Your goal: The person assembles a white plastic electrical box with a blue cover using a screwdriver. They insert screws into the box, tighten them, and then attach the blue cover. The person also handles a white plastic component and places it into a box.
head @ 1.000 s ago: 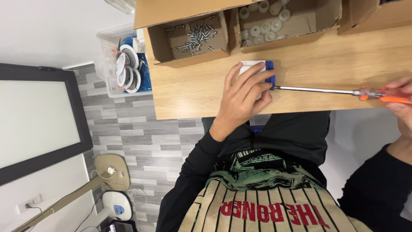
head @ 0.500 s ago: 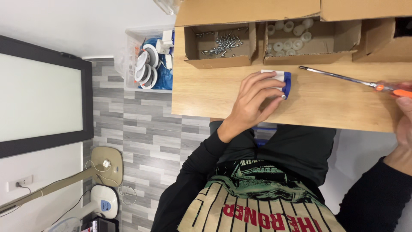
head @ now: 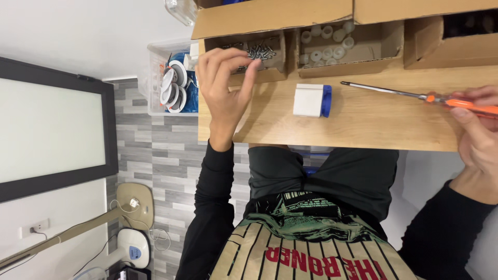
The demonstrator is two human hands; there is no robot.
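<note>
1. The left hand (head: pixel 225 78) is raised over the left part of the wooden tabletop (head: pixel 363 124), fingers spread and loosely curled, with the fingertips at the open front of a cardboard box of screws (head: pixel 257 54).
2. Whether the left hand already has a screw between its fingertips cannot be told; the fingertips overlap the pile of small metal screws.
3. The right hand (head: pixel 480 135) sits at the right edge of the view, fingers wrapped around the orange handle of a screwdriver (head: pixel 415 96).
4. The screwdriver's long metal shaft points left across the tabletop, its tip near the second box and apart from the plastic block.
5. A small white block with a blue end (head: pixel 311 101) lies on the tabletop between the two hands, touched by neither.
6. Just behind the block stands a second cardboard box holding white round plastic parts (head: pixel 332 36), beside the screw box.
7. A third cardboard box (head: pixel 451 41) stands further right, its contents dark and unclear.
8. Off the left end of the tabletop a clear plastic bin (head: pixel 171 83) holds round white and grey pieces and something blue.
</note>
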